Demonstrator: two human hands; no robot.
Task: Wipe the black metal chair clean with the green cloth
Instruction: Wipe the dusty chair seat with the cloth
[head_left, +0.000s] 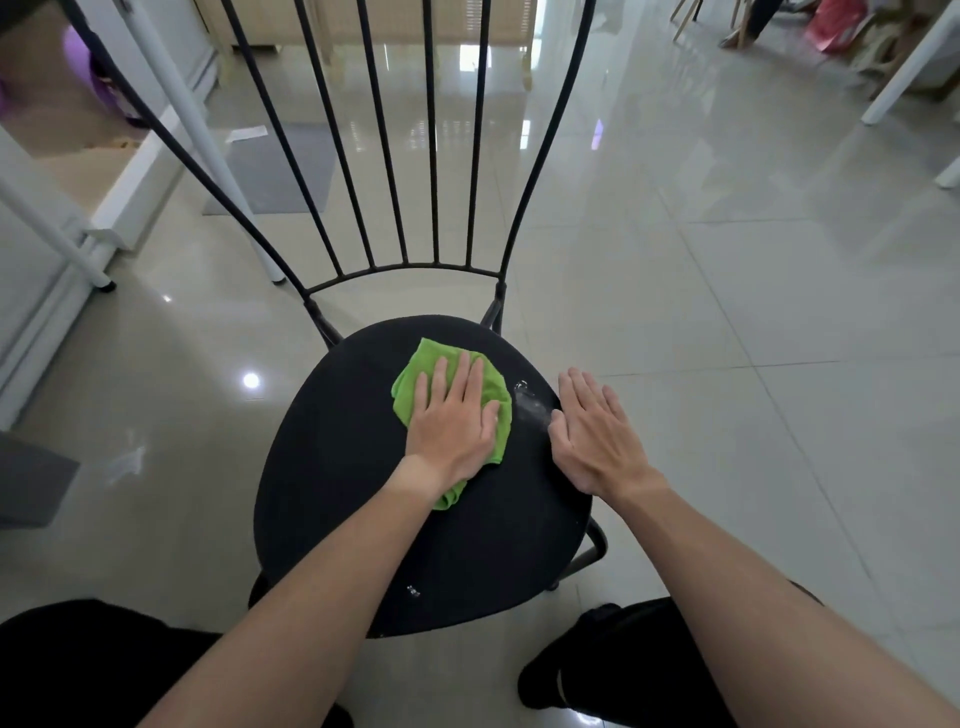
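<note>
The black metal chair (337, 467) stands in front of me, its round dark seat facing up and its barred backrest rising at the far side. A crumpled green cloth (423, 366) lies on the seat, a little right of centre. My left hand (454, 421) lies flat on the cloth, fingers spread, pressing it down. My right hand (597, 431) rests flat on the seat's right edge, fingers straight and together, holding nothing. Between the two hands a whitish smear with small wet drops (530, 402) marks the seat. A tiny bright speck (413, 591) sits near the seat's front.
Glossy pale floor tiles (727, 312) surround the chair. White frame legs (192, 119) stand at the left behind the backrest, a grey mat (280, 176) lies beyond them. Another white leg (904, 73) and cluttered items sit at the far right. My dark-clad legs are at the bottom.
</note>
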